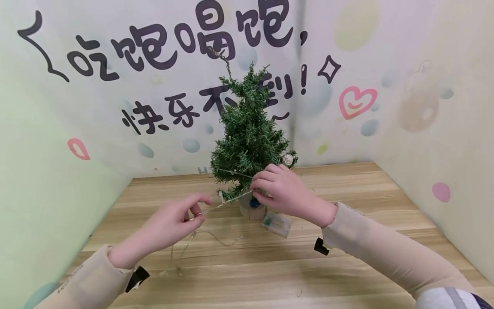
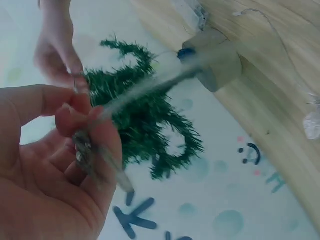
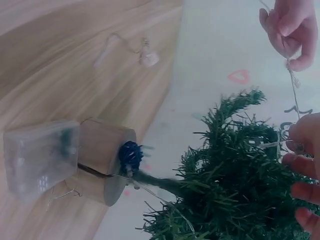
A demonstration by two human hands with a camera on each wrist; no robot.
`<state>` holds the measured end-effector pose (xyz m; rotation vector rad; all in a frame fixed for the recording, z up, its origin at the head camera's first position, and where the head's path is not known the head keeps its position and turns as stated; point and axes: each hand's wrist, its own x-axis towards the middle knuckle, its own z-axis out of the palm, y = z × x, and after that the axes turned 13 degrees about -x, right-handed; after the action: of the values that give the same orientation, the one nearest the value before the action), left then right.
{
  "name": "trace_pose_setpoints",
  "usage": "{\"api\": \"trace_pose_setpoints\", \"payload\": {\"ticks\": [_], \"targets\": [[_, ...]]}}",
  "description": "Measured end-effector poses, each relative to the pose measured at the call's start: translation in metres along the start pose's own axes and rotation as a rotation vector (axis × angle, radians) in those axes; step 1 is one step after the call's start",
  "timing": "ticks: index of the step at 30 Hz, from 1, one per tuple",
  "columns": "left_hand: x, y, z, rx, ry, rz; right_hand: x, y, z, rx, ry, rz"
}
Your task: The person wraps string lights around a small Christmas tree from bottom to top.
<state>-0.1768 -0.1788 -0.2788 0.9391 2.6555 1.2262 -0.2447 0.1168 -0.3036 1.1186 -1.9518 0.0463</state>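
Observation:
A small artificial Christmas tree [image 1: 248,128] stands upright at the back of the table. My left hand [image 1: 175,223], left of the tree and lower, holds a thin string of fairy lights [image 1: 231,200]. In the left wrist view a bunched part of the string [image 2: 85,150] lies across its curled fingers. My right hand [image 1: 283,191] pinches the same string in front of the lower branches. Between the hands the string runs taut, and another stretch leads into the branches. Loose string [image 1: 185,251] hangs below the left hand toward the table.
The tree's round wooden base [image 3: 95,187] has a dark blue ball [image 3: 131,156] beside the trunk. A clear plastic battery box [image 1: 278,224] lies against it. A pale round ornament [image 1: 287,159] is on the right branches. Printed walls [image 1: 424,128] close in the wooden table [image 1: 328,266].

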Motion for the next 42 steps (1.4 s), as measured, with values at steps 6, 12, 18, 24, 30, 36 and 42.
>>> {"api": "trace_pose_setpoints", "payload": {"ticks": [6,12,18,24,30,36,42], "targets": [[0.003,-0.015,-0.022,-0.180,-0.089,-0.163,0.006,0.003,0.000,-0.052,0.089,0.033],[0.004,-0.017,-0.055,-0.281,-0.144,-0.286,0.011,0.017,-0.004,0.015,0.110,0.136],[0.003,-0.009,-0.089,-0.164,-0.030,-0.228,0.008,0.030,-0.007,0.020,0.076,0.174],[0.013,0.002,-0.108,0.035,0.124,-0.141,0.005,0.030,-0.008,0.168,-0.093,0.317],[0.024,0.013,-0.105,0.142,0.243,-0.101,0.005,0.027,-0.009,0.369,-0.197,0.502],[0.028,0.017,-0.104,0.172,0.307,-0.085,0.008,0.018,-0.002,0.443,-0.159,0.510],[0.031,0.020,-0.106,0.187,0.395,-0.022,0.017,0.003,0.005,0.443,-0.150,0.500]]}}
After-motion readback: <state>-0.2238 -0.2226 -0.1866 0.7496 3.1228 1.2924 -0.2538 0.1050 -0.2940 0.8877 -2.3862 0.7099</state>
